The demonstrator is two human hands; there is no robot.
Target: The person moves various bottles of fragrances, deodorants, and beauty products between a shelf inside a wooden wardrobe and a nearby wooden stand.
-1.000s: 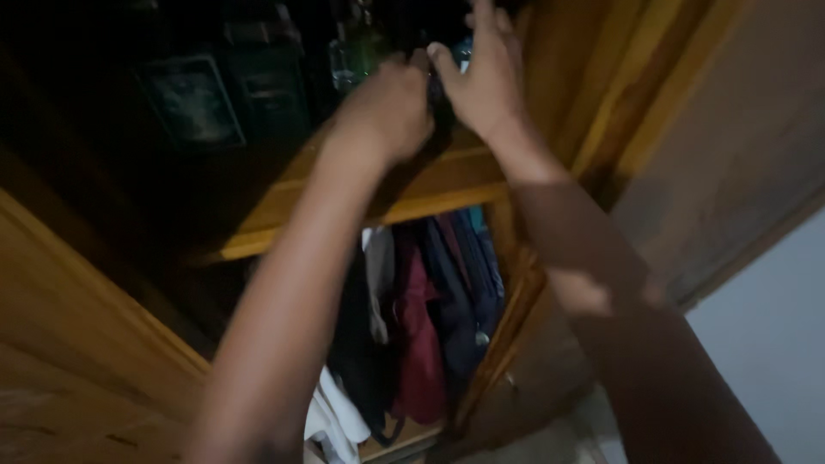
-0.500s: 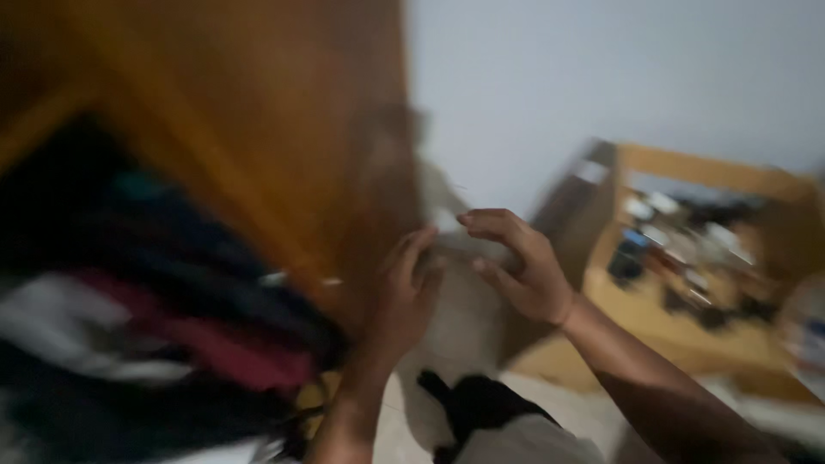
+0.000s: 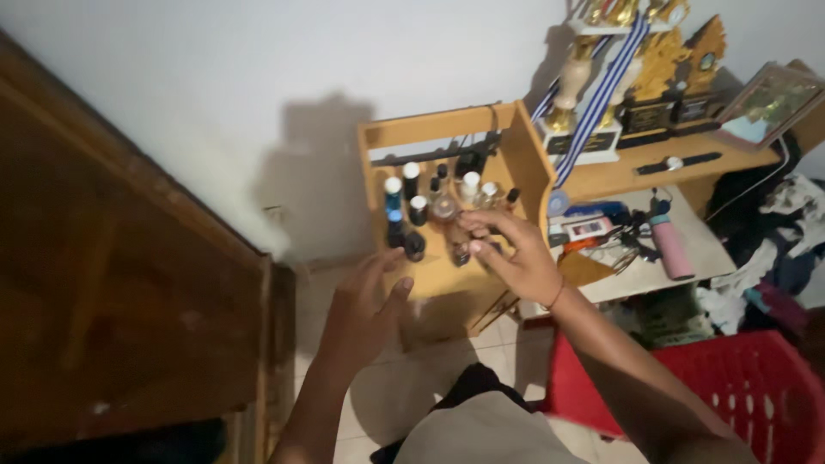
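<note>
Head view, the only 1 I have. My right hand [image 3: 516,258] is extended over the small wooden shelf unit [image 3: 430,137] against the white wall [image 3: 258,69]. Its fingers curl around a small bottle [image 3: 460,251], though blur keeps me from confirming how firmly it is gripped. My left hand [image 3: 365,314] is open, fingers spread, holding nothing, just left of and nearer than the shelf unit's front edge, apart from the bottles.

On the shelf surface stands a cluster of small bottles [image 3: 430,202]: a blue 1 with a white cap [image 3: 393,199] at the left, dark ones beside it, clear ones further right. The held bottle sits at the near edge of this cluster.

Right of the shelf unit, a wooden worktop [image 3: 687,167] carries trophies [image 3: 601,77] and a framed picture [image 3: 765,99]. A lower surface holds a pink bottle [image 3: 670,245] and loose clutter. A red plastic basket [image 3: 756,387] is at near right. A dark wooden wardrobe door [image 3: 112,292] fills the left.
</note>
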